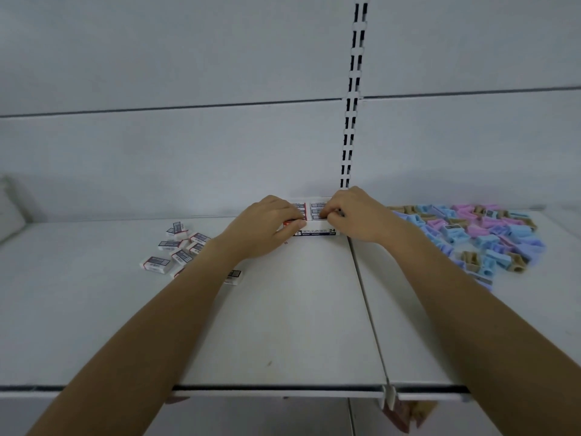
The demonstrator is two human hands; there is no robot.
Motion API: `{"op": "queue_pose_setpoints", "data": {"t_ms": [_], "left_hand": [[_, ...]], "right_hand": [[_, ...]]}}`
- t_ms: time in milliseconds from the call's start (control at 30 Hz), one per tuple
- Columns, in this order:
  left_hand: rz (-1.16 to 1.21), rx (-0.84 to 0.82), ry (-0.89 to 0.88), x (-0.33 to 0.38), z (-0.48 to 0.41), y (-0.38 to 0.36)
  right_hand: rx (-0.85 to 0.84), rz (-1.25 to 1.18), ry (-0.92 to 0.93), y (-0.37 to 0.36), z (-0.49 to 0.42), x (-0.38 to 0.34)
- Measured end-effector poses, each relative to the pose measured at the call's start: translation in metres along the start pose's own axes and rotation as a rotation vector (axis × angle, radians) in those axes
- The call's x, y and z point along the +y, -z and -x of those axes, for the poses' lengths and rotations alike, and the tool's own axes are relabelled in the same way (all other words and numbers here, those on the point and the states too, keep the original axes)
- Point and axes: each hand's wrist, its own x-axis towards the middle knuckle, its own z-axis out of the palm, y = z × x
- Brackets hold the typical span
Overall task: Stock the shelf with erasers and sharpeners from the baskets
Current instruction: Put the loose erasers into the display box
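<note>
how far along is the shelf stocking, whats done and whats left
Done: a pile of pastel sharpeners lies on the shelf, on its right panel. In hand: the left hand holds the eraser box while the right hand fingers the boxed erasers; whether it pinches one is unclear. Left: loose erasers lie scattered to the left, not yet arranged. No baskets show, so remaining stock is unknown.

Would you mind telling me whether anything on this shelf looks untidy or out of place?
Yes: loose erasers lie scattered at odd angles left of the eraser box, and the sharpeners sit in a jumbled heap on the right.
</note>
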Motion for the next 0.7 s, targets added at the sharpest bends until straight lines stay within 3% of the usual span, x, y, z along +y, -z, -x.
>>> {"op": "queue_pose_setpoints", "data": {"t_ms": [533,700], "left_hand": [[-0.027,-0.054,0.006,0.001,0.002,0.005],[0.045,0.005,0.076,-0.011,0.003,0.031]], "right_hand": [[-0.037,0.145,-0.059,-0.01,0.0,-0.002],[0.254,0.106,0.015,-0.018,0.004,-0.025]]}}
